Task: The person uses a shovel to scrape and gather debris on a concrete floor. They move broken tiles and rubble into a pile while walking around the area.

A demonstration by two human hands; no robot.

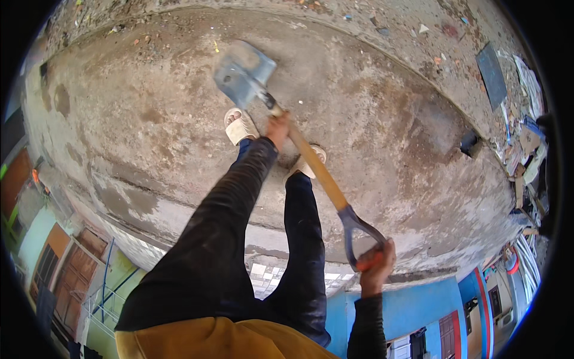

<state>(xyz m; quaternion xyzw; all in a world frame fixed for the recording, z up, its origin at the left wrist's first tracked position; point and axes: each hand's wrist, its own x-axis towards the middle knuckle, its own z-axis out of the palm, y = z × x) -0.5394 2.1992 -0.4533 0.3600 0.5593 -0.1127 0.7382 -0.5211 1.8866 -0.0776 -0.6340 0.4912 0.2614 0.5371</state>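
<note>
A shovel [323,173] with a wooden shaft slants across my front, held in both hands. Its grey metal blade [244,73] points to the far left, somewhat blurred, and looks bare. Whether the blade touches the ground I cannot tell. My left hand [278,130] is wrapped round the shaft just behind the blade's socket. Near me on the right, my right hand [378,267] closes on the orange grip of the dark D-shaped handle [353,230]. Both arms wear black sleeves.
My feet in pale sandals [239,127] stand on a stained concrete surface [179,155]. Rubble and scraps [529,146] lie along the right edge, beside a dark flat panel [491,75]. A dark opening [469,141] shows in the concrete at right. Blue and green house walls stand along the lower edge.
</note>
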